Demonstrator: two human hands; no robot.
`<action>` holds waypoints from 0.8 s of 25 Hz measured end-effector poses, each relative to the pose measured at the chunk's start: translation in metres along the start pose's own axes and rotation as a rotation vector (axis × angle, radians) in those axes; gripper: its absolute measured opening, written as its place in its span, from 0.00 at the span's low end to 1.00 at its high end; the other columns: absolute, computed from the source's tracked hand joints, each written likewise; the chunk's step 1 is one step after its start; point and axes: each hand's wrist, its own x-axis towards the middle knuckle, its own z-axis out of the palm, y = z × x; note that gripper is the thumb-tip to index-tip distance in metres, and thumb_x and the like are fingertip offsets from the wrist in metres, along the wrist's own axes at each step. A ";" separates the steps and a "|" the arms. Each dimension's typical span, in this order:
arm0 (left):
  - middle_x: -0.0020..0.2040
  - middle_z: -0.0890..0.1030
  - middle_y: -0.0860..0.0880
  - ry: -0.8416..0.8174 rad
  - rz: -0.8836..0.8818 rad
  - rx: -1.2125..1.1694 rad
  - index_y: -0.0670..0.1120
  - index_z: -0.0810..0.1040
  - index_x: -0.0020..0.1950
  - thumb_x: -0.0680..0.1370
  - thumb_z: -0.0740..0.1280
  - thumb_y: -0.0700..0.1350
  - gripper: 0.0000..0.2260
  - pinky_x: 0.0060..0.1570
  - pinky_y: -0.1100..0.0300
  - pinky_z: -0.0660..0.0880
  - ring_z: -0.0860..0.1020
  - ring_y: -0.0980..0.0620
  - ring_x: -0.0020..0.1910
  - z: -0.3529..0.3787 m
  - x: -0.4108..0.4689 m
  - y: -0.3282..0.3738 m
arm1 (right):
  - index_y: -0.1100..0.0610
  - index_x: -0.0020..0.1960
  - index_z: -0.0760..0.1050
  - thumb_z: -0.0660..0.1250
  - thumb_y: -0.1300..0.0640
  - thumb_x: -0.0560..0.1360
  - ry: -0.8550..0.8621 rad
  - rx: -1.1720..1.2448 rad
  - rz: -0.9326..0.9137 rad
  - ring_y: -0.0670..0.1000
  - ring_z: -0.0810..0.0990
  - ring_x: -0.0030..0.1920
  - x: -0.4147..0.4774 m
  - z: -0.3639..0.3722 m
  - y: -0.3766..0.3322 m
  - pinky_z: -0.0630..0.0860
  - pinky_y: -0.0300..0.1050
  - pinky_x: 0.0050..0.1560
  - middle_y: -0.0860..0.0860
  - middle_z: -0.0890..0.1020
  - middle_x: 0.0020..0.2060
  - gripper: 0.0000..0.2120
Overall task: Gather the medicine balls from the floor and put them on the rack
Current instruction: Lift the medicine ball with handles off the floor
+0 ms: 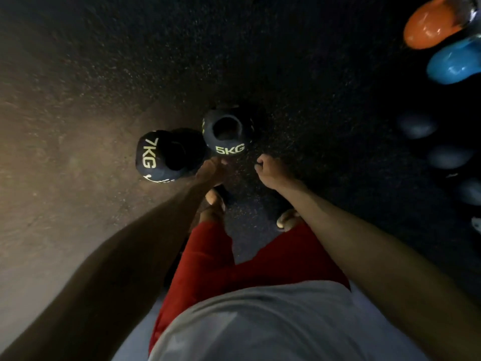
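Two dark medicine balls with yellow lettering lie side by side on the speckled black floor. The one marked 7KG [166, 156] is on the left, the one marked 5KG [227, 132] just right of it and slightly farther away. My left hand [210, 171] reaches down between them, close to the 7KG ball, fingers loosely apart and holding nothing. My right hand [270, 171] hangs to the right of the 5KG ball with its fingers curled shut, empty. No rack shows in view.
An orange kettlebell [433, 23] and a blue kettlebell [455, 62] stand at the top right. Several dim dark balls [416, 125] lie in shadow along the right side. My feet [214, 198] stand just behind the two balls.
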 end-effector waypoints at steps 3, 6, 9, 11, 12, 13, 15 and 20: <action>0.59 0.81 0.42 -0.015 -0.067 0.046 0.47 0.78 0.61 0.78 0.66 0.45 0.11 0.58 0.50 0.78 0.80 0.41 0.58 -0.031 0.046 -0.018 | 0.60 0.62 0.75 0.60 0.53 0.82 -0.005 0.017 0.031 0.59 0.78 0.60 0.038 0.029 -0.020 0.74 0.53 0.61 0.58 0.80 0.58 0.14; 0.58 0.81 0.42 -0.004 -0.094 0.103 0.43 0.77 0.65 0.80 0.65 0.45 0.14 0.54 0.58 0.77 0.79 0.41 0.59 -0.042 0.096 -0.041 | 0.61 0.60 0.74 0.58 0.56 0.82 -0.046 0.097 0.066 0.54 0.75 0.57 0.100 0.063 -0.023 0.73 0.53 0.61 0.54 0.77 0.52 0.12; 0.53 0.82 0.41 0.019 -0.118 0.061 0.41 0.74 0.66 0.82 0.64 0.45 0.14 0.43 0.60 0.76 0.81 0.41 0.53 -0.036 0.164 -0.072 | 0.56 0.59 0.74 0.59 0.52 0.77 0.016 0.051 0.056 0.61 0.79 0.58 0.181 0.092 -0.016 0.76 0.57 0.58 0.57 0.80 0.55 0.14; 0.54 0.82 0.39 0.045 -0.149 0.019 0.43 0.73 0.67 0.81 0.65 0.48 0.16 0.52 0.51 0.78 0.82 0.40 0.53 -0.028 0.220 -0.096 | 0.52 0.65 0.71 0.59 0.50 0.78 0.054 -0.028 0.057 0.62 0.75 0.64 0.238 0.104 -0.012 0.74 0.61 0.62 0.58 0.76 0.63 0.17; 0.55 0.82 0.38 0.047 -0.166 0.004 0.43 0.72 0.67 0.80 0.66 0.48 0.18 0.55 0.47 0.78 0.82 0.40 0.54 -0.024 0.245 -0.105 | 0.51 0.69 0.68 0.60 0.51 0.79 0.073 -0.077 0.037 0.61 0.72 0.66 0.266 0.111 -0.010 0.72 0.60 0.65 0.58 0.72 0.67 0.19; 0.57 0.81 0.39 0.048 -0.193 -0.033 0.44 0.71 0.69 0.80 0.67 0.49 0.19 0.56 0.45 0.78 0.81 0.39 0.56 -0.019 0.271 -0.114 | 0.51 0.73 0.65 0.62 0.53 0.79 0.132 -0.129 -0.016 0.61 0.69 0.69 0.290 0.112 -0.011 0.69 0.59 0.67 0.58 0.68 0.70 0.22; 0.61 0.78 0.45 0.068 -0.250 -0.159 0.47 0.64 0.75 0.80 0.66 0.52 0.25 0.58 0.43 0.78 0.79 0.41 0.59 -0.011 0.312 -0.119 | 0.51 0.76 0.60 0.68 0.57 0.76 0.319 -0.266 -0.119 0.62 0.64 0.73 0.338 0.115 -0.014 0.66 0.58 0.71 0.59 0.62 0.74 0.31; 0.77 0.65 0.47 0.113 -0.495 -0.633 0.58 0.50 0.80 0.79 0.53 0.68 0.32 0.59 0.42 0.72 0.71 0.40 0.69 0.009 0.373 -0.127 | 0.54 0.80 0.54 0.67 0.53 0.79 0.224 -0.386 -0.300 0.61 0.52 0.79 0.411 0.119 -0.019 0.52 0.60 0.78 0.58 0.57 0.78 0.34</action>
